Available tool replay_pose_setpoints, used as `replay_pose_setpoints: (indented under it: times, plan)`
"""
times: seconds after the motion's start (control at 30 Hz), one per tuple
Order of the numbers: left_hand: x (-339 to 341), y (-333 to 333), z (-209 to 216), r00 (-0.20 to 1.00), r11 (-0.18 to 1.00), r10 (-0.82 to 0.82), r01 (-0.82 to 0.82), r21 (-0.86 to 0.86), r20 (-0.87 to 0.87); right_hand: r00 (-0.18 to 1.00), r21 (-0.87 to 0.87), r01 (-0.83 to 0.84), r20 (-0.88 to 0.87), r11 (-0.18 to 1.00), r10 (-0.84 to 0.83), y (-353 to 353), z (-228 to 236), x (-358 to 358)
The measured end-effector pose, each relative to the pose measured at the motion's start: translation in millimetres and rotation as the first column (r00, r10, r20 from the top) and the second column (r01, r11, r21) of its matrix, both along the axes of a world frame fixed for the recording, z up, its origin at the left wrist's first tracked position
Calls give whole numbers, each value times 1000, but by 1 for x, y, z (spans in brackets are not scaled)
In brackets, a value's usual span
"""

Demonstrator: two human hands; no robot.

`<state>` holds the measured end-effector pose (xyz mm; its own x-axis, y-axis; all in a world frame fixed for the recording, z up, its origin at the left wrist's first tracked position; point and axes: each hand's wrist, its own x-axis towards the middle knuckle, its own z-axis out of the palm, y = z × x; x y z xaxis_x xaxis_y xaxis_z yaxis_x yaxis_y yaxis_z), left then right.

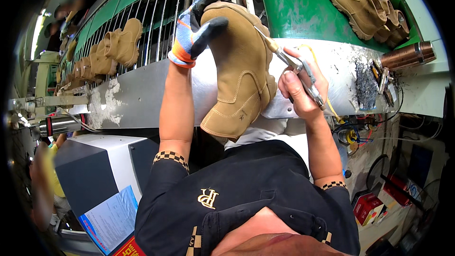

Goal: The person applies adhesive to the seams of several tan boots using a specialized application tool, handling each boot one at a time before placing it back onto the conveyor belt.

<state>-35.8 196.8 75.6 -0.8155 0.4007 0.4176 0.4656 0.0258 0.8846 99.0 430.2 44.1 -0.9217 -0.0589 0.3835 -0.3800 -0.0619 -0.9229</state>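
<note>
A tan suede boot hangs toe-up over the near edge of the metal bench, its shaft toward me. My left hand, in a blue and orange knit glove with black coated fingers, is closed around the toe end. My bare right hand grips a metal air blow gun with a yellow hose. Its thin nozzle points at the seam between the boot's upper and its sole on the right side. I cannot tell whether the nozzle tip touches the boot.
Tan boots stand on a wire rack at left. More boots lie on the green conveyor at right. The metal bench carries a dark bristly pad, small tools and a copper-coloured cylinder. A grey-white box stands lower left.
</note>
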Motion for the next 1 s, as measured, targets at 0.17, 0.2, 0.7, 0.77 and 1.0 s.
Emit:
replay_pose_setpoints:
  times: [0.17, 0.2, 0.7, 0.77, 1.0]
  plan:
    - [-14, -6, -12, 999, 1000, -12, 11, 26, 30, 1000, -47, 21, 22, 999, -20, 1, -42, 16]
    - [-17, -10, -16, 995, 990, -97, 93, 105, 33, 999, -45, 30, 26, 999, -29, 0, -47, 20]
    - [-34, -29, -46, 994, 988, 18, -34, 153, 105, 973, -10, 87, 216, 996, -83, -1, -88, 72]
    - [-36, -38, -55, 992, 986, 54, -71, 150, 113, 965, -76, 93, 253, 993, -71, -2, -91, 76]
    - [2, -79, -93, 905, 904, 310, -375, 203, 292, 928, -144, 104, 371, 984, -44, -3, -90, 81]
